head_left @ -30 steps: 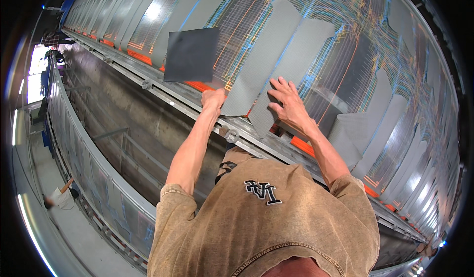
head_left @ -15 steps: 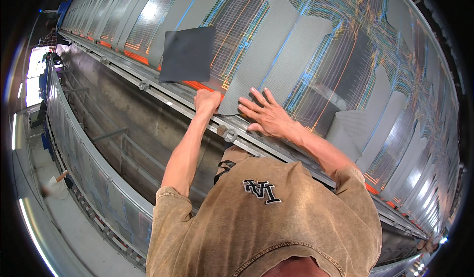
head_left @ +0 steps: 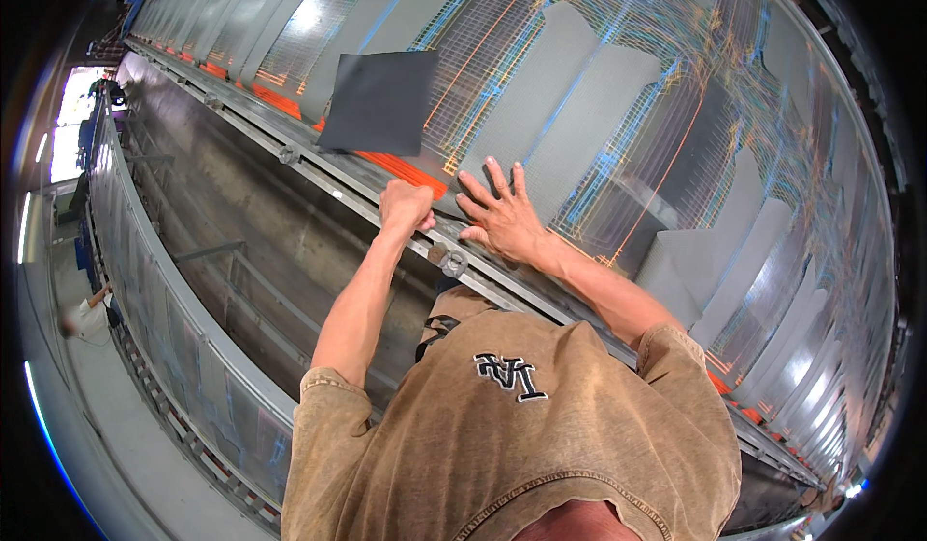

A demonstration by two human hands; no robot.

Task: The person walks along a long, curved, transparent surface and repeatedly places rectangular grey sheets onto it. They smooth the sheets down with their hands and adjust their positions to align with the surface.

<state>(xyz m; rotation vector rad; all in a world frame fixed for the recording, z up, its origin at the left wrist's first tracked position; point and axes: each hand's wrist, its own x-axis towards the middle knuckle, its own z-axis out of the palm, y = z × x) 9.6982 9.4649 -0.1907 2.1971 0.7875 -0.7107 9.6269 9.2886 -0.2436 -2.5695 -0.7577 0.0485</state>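
Note:
Closed into a fist, my left hand (head_left: 407,207) is over the metal edge rail, by the near corner of a long grey textured sheet (head_left: 526,121). Whatever its fingers hold, if anything, is hidden. Close to its right, my right hand (head_left: 504,221) lies with fingers spread on the near end of that sheet. A second grey sheet (head_left: 603,116) lies alongside it, with blue lines running between the two. Beyond my left hand, a loose dark square (head_left: 379,104) rests across the surface edge and some red-orange strips (head_left: 406,169).
A large surface (head_left: 647,179) covered in coloured lines and grid marks stretches off both ways, bearing several more grey sheets (head_left: 753,251). A metal rail (head_left: 328,189) with a round fitting (head_left: 452,263) runs along its edge. Another person (head_left: 92,314) is at the far left, beyond a curved panelled wall (head_left: 183,319).
My right hand has slid left along the sheet's near end, closer to my left hand. My left fist has drawn back slightly from the sheet's edge. The view has shifted a little.

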